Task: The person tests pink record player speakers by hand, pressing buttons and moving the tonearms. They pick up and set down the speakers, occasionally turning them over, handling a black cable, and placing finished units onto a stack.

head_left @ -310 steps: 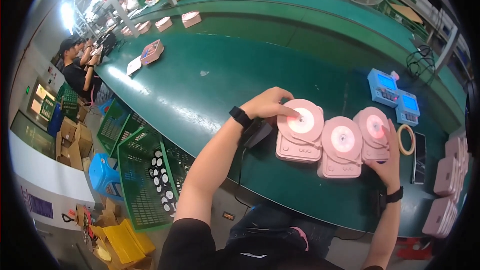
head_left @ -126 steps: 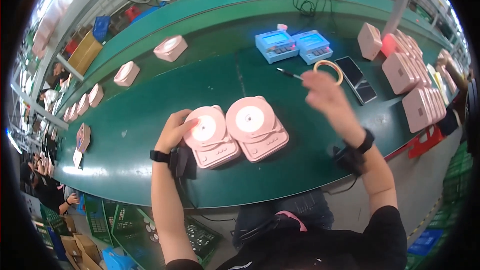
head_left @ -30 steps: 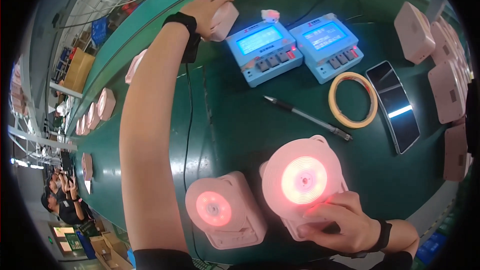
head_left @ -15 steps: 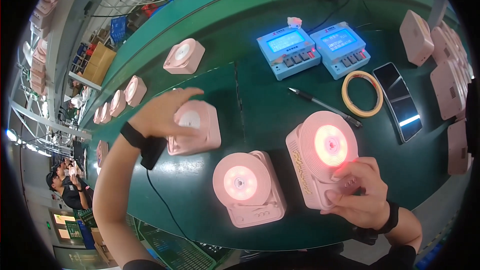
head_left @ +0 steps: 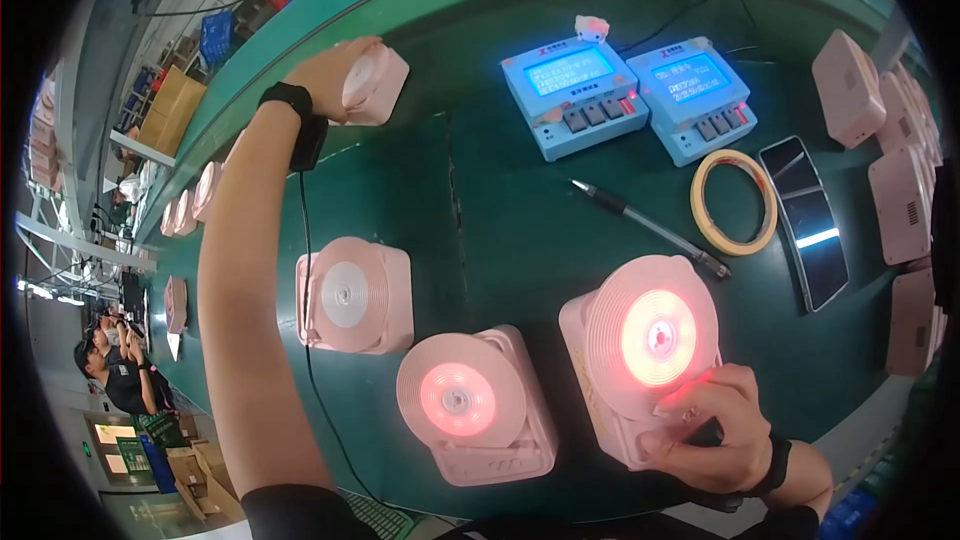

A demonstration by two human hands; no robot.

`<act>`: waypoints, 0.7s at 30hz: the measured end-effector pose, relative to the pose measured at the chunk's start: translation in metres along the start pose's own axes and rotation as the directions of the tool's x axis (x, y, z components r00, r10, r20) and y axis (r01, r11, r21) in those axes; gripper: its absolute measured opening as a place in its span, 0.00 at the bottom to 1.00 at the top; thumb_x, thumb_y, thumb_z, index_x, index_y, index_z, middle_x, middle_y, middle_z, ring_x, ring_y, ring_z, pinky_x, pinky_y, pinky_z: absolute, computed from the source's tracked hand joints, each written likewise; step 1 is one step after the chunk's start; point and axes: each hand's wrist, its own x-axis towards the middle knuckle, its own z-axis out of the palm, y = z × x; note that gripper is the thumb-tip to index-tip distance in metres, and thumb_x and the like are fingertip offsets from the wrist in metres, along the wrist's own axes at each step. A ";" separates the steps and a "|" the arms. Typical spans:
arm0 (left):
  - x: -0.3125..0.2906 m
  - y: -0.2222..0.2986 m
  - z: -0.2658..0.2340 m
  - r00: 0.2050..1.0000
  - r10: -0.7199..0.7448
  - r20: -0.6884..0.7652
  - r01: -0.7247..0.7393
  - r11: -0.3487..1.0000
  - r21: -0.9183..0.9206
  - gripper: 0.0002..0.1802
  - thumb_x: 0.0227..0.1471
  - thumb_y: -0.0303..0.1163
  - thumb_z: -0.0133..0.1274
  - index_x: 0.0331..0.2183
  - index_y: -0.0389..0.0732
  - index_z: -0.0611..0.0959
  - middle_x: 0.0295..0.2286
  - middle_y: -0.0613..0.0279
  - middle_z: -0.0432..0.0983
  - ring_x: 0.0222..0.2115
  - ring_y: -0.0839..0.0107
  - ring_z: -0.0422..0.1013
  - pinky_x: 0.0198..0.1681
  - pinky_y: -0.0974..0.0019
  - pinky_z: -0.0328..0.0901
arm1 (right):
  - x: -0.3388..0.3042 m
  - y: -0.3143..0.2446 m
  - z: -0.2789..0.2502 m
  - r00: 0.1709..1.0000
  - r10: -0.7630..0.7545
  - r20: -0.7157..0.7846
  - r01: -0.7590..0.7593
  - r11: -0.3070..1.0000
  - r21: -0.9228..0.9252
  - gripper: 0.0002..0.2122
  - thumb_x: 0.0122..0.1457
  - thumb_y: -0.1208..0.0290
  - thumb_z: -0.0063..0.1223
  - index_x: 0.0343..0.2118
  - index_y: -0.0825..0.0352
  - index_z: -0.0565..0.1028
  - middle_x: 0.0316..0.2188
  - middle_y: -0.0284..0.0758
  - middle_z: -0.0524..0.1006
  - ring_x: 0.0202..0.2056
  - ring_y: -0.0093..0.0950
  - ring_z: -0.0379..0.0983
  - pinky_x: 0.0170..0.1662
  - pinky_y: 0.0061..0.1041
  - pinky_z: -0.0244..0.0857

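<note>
The right hand (head_left: 715, 430) was half closed at the near right, its thumb and bent fingers pinching the near corner of a pale pink plastic box-shaped unit (head_left: 640, 360) with a ridged round disc glowing red-white; faint gold-toned marks ran along that unit's left side, too small to read. The left hand (head_left: 325, 80) lay at the far left, fingers partly curled over the left side of a second pale pink unit (head_left: 378, 88) with a white-centred disc; how tightly it gripped could not be told. Between the hands, on the dark green tabletop (head_left: 520, 240), sat an unlit pink unit (head_left: 355, 295) and, nearer, a red-lit pink unit (head_left: 475, 405). Far right of centre, two light-blue plastic boxes with dark keys (head_left: 575, 105) stood side by side, their glowing blue screens filled with blurred rows of pale characters, a small red mark and fine print above each. A clear-barrelled black pen (head_left: 650, 230), a cream tape ring (head_left: 699, 202) and a black-screened phone (head_left: 805, 225) lay nearer.
</note>
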 end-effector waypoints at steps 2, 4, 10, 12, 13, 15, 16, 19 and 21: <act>-0.011 0.004 -0.003 0.999 -0.034 -0.017 0.034 0.999 0.023 0.52 0.25 0.38 0.66 0.56 0.46 0.64 0.50 0.50 0.66 0.51 0.51 0.64 0.53 0.54 0.62 | 0.000 0.002 -0.003 1.000 -0.005 -0.013 0.005 1.000 0.010 0.10 0.38 0.75 0.71 0.26 0.62 0.80 0.37 0.33 0.74 0.38 0.32 0.66 0.38 0.24 0.64; -0.039 -0.003 0.003 0.972 -0.136 -0.191 0.144 0.989 0.027 0.51 0.24 0.42 0.66 0.55 0.46 0.66 0.47 0.47 0.68 0.49 0.49 0.65 0.53 0.54 0.62 | 0.002 0.002 -0.003 0.998 -0.030 -0.058 0.032 0.999 0.024 0.11 0.37 0.75 0.71 0.26 0.63 0.80 0.38 0.33 0.74 0.38 0.33 0.67 0.38 0.25 0.64; -0.125 0.007 0.026 0.952 -0.256 -0.168 0.211 0.946 -0.246 0.49 0.29 0.48 0.66 0.53 0.37 0.68 0.47 0.43 0.68 0.50 0.50 0.65 0.54 0.56 0.59 | 0.002 0.010 0.001 0.989 -0.010 -0.146 0.058 0.942 0.331 0.12 0.35 0.76 0.72 0.26 0.67 0.79 0.40 0.40 0.72 0.40 0.34 0.68 0.40 0.28 0.64; -0.155 0.009 0.040 0.953 -0.258 -0.158 0.196 0.924 -0.330 0.48 0.34 0.46 0.66 0.54 0.34 0.66 0.49 0.44 0.66 0.51 0.53 0.64 0.55 0.59 0.58 | -0.002 0.009 0.001 0.985 0.050 -0.164 0.041 0.863 0.504 0.13 0.35 0.76 0.73 0.26 0.69 0.79 0.41 0.43 0.71 0.42 0.33 0.68 0.42 0.28 0.64; -0.171 0.005 0.049 0.933 -0.335 -0.130 0.185 0.760 -0.623 0.44 0.39 0.42 0.64 0.55 0.34 0.66 0.50 0.45 0.66 0.52 0.57 0.63 0.56 0.60 0.58 | -0.002 0.009 0.003 0.985 0.037 -0.168 0.051 0.869 0.492 0.13 0.35 0.76 0.73 0.26 0.69 0.79 0.41 0.43 0.71 0.42 0.33 0.68 0.42 0.28 0.64; -0.197 0.003 0.070 0.919 -0.380 -0.102 0.118 0.514 -0.850 0.40 0.44 0.39 0.61 0.56 0.34 0.65 0.51 0.47 0.65 0.53 0.61 0.63 0.56 0.62 0.57 | -0.002 0.007 0.003 0.977 0.109 -0.182 0.050 0.714 0.699 0.14 0.37 0.73 0.72 0.28 0.70 0.79 0.43 0.44 0.71 0.43 0.32 0.67 0.45 0.28 0.63; -0.208 0.003 0.083 0.915 -0.373 -0.156 0.071 0.528 -0.846 0.37 0.47 0.35 0.59 0.56 0.34 0.65 0.52 0.50 0.65 0.53 0.63 0.62 0.56 0.63 0.57 | -0.001 0.008 0.004 0.972 0.145 -0.183 0.057 0.615 0.787 0.14 0.38 0.72 0.72 0.29 0.70 0.80 0.44 0.44 0.70 0.43 0.31 0.67 0.46 0.28 0.62; -0.215 0.027 0.105 0.877 -0.356 -0.322 -0.040 0.614 -0.788 0.34 0.50 0.32 0.56 0.57 0.35 0.64 0.53 0.55 0.64 0.53 0.66 0.61 0.55 0.64 0.58 | -0.004 0.019 -0.010 0.966 0.078 -0.247 0.148 0.615 0.775 0.12 0.43 0.69 0.69 0.29 0.70 0.80 0.46 0.43 0.69 0.46 0.31 0.67 0.48 0.30 0.61; -0.216 0.040 0.114 0.838 -0.377 -0.395 -0.073 0.639 -0.766 0.35 0.50 0.32 0.56 0.57 0.36 0.63 0.54 0.57 0.62 0.53 0.67 0.61 0.53 0.64 0.59 | -0.007 0.028 -0.022 0.948 0.064 -0.313 0.200 0.646 0.737 0.12 0.46 0.67 0.68 0.29 0.69 0.80 0.47 0.42 0.69 0.47 0.31 0.66 0.49 0.31 0.61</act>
